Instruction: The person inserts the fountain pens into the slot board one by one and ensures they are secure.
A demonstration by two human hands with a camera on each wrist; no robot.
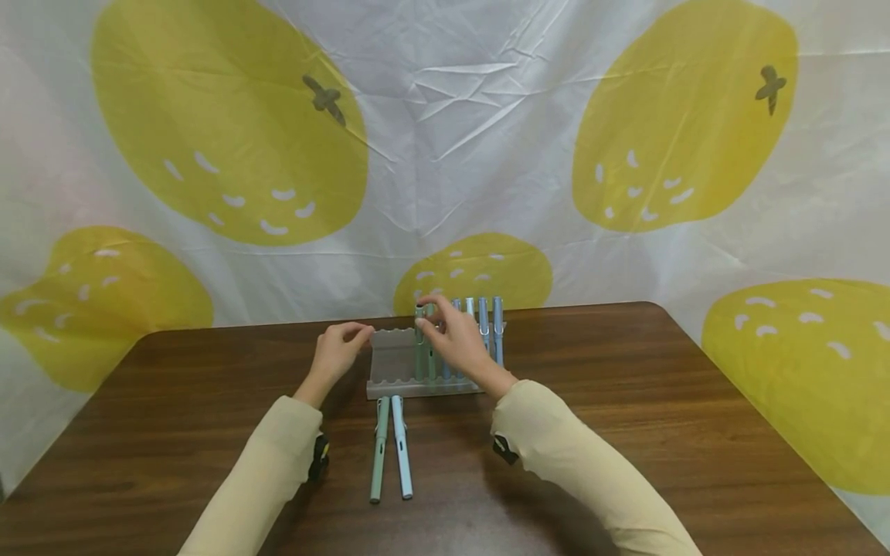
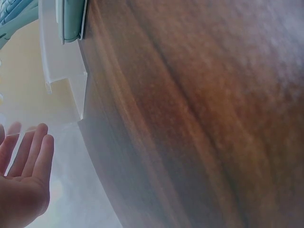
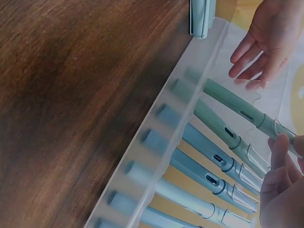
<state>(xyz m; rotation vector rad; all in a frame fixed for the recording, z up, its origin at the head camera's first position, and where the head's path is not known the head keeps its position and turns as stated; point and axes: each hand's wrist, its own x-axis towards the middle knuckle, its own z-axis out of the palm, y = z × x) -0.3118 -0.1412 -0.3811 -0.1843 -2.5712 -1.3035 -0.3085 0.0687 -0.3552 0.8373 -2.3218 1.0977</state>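
One clear, scalloped plastic rack (image 1: 392,357) on the brown wooden desk (image 1: 612,386); left hand (image 1: 337,354) pinches its far-left corner, likely bracing; right hand (image 1: 455,338) pinches the top of a slender green pen (image 1: 419,359) in it, apparently for alignment.

2 hands (image 1: 335,357) (image 1: 456,340) at a pen rack (image 1: 392,361)

Brown table (image 1: 695,401) with translucent rack (image 1: 392,364), green pen (image 1: 378,455), pale-blue pen (image 1: 402,452) on top.
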